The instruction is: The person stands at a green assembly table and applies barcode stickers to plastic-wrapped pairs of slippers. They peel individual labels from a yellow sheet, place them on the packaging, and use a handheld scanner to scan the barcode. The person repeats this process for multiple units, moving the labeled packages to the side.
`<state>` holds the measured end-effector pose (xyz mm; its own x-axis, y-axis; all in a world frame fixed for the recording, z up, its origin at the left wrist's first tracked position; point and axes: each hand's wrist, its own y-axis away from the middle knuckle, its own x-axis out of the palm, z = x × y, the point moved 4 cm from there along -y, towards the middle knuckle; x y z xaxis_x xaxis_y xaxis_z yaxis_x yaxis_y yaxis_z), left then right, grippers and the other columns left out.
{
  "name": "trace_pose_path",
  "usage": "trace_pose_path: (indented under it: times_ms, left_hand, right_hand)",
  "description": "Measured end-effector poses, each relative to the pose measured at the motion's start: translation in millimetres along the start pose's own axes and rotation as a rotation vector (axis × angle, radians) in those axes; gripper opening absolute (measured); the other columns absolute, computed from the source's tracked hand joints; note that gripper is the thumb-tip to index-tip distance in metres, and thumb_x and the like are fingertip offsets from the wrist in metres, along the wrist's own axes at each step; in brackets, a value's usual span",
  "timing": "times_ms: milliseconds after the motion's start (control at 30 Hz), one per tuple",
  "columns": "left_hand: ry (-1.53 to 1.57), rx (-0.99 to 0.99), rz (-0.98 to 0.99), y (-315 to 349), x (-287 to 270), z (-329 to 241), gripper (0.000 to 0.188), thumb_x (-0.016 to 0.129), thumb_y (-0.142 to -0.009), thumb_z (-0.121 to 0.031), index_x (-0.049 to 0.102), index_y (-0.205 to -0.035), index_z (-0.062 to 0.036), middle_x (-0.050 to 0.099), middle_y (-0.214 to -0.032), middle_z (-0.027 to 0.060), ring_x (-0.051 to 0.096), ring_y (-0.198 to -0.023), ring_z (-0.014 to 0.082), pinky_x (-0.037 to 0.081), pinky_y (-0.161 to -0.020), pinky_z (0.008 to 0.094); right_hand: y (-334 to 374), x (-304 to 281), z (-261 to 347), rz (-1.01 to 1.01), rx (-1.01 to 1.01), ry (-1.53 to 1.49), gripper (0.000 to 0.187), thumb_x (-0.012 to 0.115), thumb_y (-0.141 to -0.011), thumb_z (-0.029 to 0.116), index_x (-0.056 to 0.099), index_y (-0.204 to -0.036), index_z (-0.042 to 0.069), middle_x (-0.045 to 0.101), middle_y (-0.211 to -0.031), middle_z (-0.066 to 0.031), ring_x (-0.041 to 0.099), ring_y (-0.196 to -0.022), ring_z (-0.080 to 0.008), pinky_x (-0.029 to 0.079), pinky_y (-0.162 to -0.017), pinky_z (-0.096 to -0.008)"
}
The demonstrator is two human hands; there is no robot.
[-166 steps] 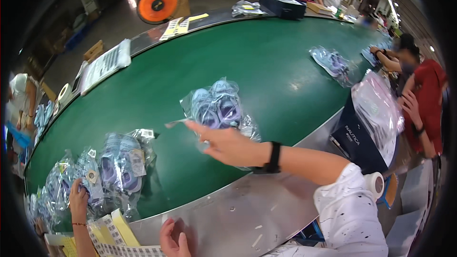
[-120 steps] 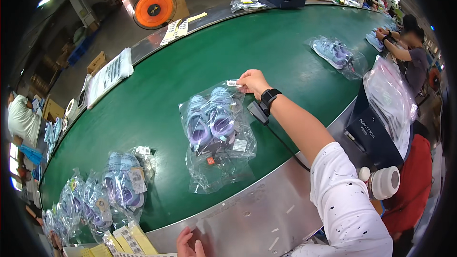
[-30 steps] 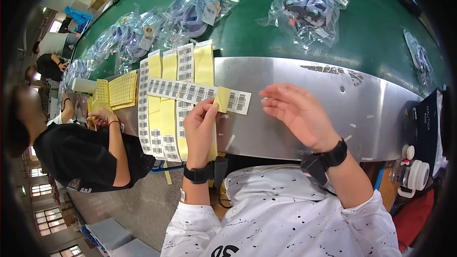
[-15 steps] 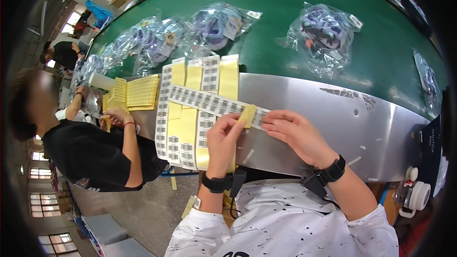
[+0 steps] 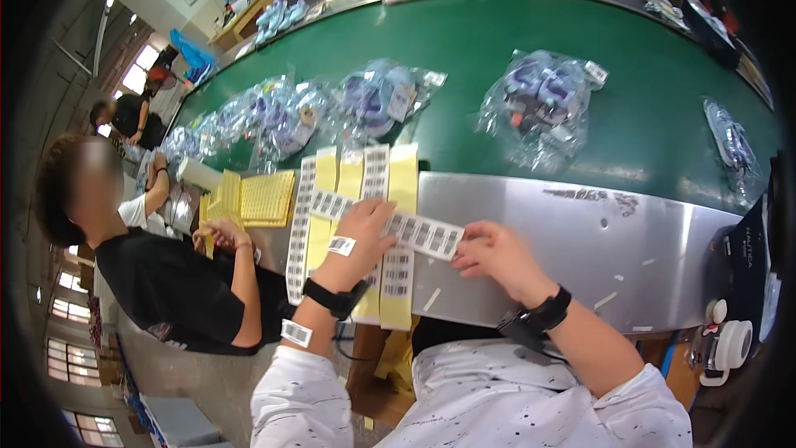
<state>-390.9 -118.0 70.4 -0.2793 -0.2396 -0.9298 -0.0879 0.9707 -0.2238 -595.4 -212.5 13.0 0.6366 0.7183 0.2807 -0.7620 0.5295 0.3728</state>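
Observation:
A long white strip of barcode labels (image 5: pixel 425 235) lies aslant over several upright label strips (image 5: pixel 398 282), some showing yellow backing. My right hand (image 5: pixel 496 259) pinches the slanting strip's right end between thumb and fingers. Farther left along it, my left hand (image 5: pixel 361 241) is closed over the strip, its fingertips partly hidden. One loose label (image 5: pixel 341 245) sticks to the back of my left hand. Another label (image 5: pixel 296 333) is on my left forearm, just above the sleeve's edge.
Bagged pairs of lilac-blue shoes (image 5: pixel 543 99) rest on the green belt (image 5: pixel 464 41) beyond the metal table (image 5: pixel 531 224). At left, a co-worker (image 5: pixel 174 274) in black handles yellow label sheets (image 5: pixel 265 197). A clear bottle with a white lid (image 5: pixel 730 348) stands at right.
My left hand has moved left along the strip, and its back now faces up. The strip's folded yellow end no longer shows; my right hand now pinches that end. The view has tilted upward.

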Motion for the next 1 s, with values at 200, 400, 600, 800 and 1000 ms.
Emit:
trace_pose_path:
  times_ms: [200, 400, 600, 800, 1000]
  left_hand:
    - [-0.203, 0.076, 0.289, -23.5, -2.9, 4.7, 0.046, 0.082, -0.063, -0.021, 0.059, -0.099, -0.0039, 0.057, -0.099, 0.0141, 0.055, -0.097, 0.0353, 0.045, -0.083, 0.0428]
    - [-0.275, 0.061, 0.459, -31.9, -2.4, -1.7, 0.031, 0.077, -0.070, -0.024, 0.060, -0.084, -0.0019, 0.060, -0.086, 0.0138, 0.059, -0.087, 0.0352, 0.047, -0.078, 0.0439]
    - [0.660, -0.324, 0.605, -36.7, -53.9, -55.0, 0.022, 0.061, -0.087, -0.021, 0.061, -0.091, 0.0009, 0.062, -0.074, 0.0095, 0.063, -0.071, 0.0222, 0.052, -0.065, 0.0357]
    - [1.589, -0.508, 0.206, -53.1, -51.4, -111.9, 0.030, 0.048, -0.097, -0.030, 0.052, -0.106, -0.0022, 0.056, -0.078, 0.0055, 0.058, -0.069, 0.0157, 0.051, -0.063, 0.0296]
    - [1.787, -0.426, -0.330, -66.1, -15.7, -110.3, 0.034, 0.046, -0.099, -0.035, 0.052, -0.108, -0.0031, 0.053, -0.077, 0.0029, 0.053, -0.072, 0.0137, 0.048, -0.067, 0.0262]
  right_hand:
    - [2.5, -2.0, -2.0, 0.018, -0.092, 0.051, 0.027, 0.054, -0.090, 0.003, 0.054, -0.115, -0.008, 0.065, -0.093, -0.0161, 0.067, -0.081, -0.0192, 0.057, -0.069, -0.0289]
    - [6.7, -8.5, -7.2, 0.029, -0.068, -0.011, 0.025, 0.056, -0.090, 0.005, 0.055, -0.111, -0.008, 0.064, -0.090, -0.0156, 0.067, -0.079, -0.0194, 0.057, -0.070, -0.0296]
    - [12.2, -17.0, -6.4, 0.065, -0.102, -0.073, 0.020, 0.059, -0.089, 0.011, 0.060, -0.099, -0.006, 0.065, -0.085, -0.0116, 0.067, -0.076, -0.0177, 0.057, -0.066, -0.0273]
    - [47.9, -0.8, 23.4, 0.341, -0.118, -0.308, 0.039, 0.053, -0.097, 0.037, 0.061, -0.105, 0.001, 0.065, -0.095, -0.0031, 0.060, -0.091, -0.0101, 0.046, -0.086, -0.0238]
    - [76.5, -24.0, 23.1, 0.333, -0.149, -0.071, 0.022, 0.062, -0.092, 0.016, 0.063, -0.103, -0.002, 0.065, -0.093, -0.0009, 0.057, -0.084, -0.0035, 0.046, -0.075, -0.0208]
